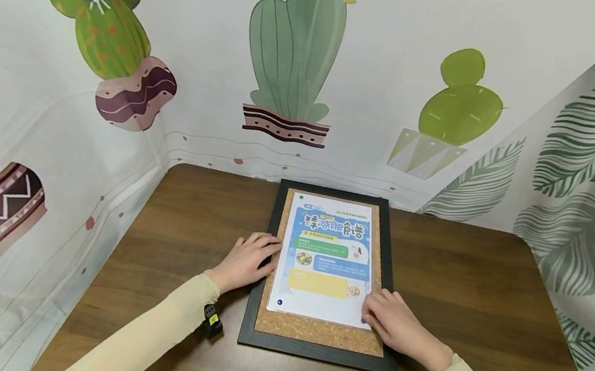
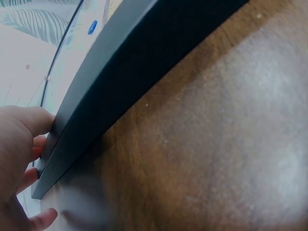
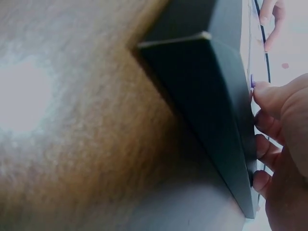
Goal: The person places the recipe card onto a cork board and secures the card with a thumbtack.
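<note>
A black-framed corkboard lies on the table with a printed poster on it. A blue thumbtack marks the poster's lower left corner, and a green thumbtack its upper left. My left hand rests on the board's left side, fingers stretched across the frame toward the poster's edge. At the lower right corner, my right hand has curled fingers against the frame. Its thumb is on a purple thumbtack; the index fingertip is close by, partly hidden.
The brown wooden table extends on both sides of the board. A white cloth printed with cacti and leaves hangs behind and beside it. Each wrist wears a small black camera, one being the left camera.
</note>
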Demonstrator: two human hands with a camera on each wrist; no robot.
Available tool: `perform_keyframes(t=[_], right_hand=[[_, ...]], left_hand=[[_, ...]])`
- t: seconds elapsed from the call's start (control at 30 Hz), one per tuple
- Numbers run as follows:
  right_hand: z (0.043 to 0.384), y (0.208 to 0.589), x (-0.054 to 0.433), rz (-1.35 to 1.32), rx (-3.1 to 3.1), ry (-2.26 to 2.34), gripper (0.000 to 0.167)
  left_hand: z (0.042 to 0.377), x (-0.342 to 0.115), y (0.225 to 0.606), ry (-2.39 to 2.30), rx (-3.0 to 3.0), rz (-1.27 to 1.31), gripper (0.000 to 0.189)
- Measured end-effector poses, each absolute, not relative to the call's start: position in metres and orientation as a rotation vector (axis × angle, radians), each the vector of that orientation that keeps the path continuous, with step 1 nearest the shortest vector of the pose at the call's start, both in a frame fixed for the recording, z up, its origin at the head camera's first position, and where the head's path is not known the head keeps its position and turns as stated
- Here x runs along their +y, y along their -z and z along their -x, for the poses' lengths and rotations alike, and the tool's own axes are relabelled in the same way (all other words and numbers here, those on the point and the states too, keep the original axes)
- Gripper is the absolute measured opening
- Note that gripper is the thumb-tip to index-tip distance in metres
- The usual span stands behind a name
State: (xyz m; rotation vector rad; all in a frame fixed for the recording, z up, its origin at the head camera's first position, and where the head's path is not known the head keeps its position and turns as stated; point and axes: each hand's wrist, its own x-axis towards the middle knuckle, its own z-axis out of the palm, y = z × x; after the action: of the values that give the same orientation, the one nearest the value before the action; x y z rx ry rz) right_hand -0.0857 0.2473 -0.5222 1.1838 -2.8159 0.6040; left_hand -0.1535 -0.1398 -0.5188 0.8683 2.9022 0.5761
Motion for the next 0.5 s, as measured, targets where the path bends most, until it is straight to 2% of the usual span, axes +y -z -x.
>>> perform_keyframes(t=[0.33,0.5], right_hand=[[0.081,0.527,0.252,-1.157,-2.793,-0.735,0.026],[0.086,0.527,0.262,-1.106,-2.747,-1.11,0.019]], left_hand=[[0.15,-0.14,0.521,-0.582,2.886,-0.871,0.05],[0.15,-0.139,0.52,-0.579,2.893,-0.883,0.05]])
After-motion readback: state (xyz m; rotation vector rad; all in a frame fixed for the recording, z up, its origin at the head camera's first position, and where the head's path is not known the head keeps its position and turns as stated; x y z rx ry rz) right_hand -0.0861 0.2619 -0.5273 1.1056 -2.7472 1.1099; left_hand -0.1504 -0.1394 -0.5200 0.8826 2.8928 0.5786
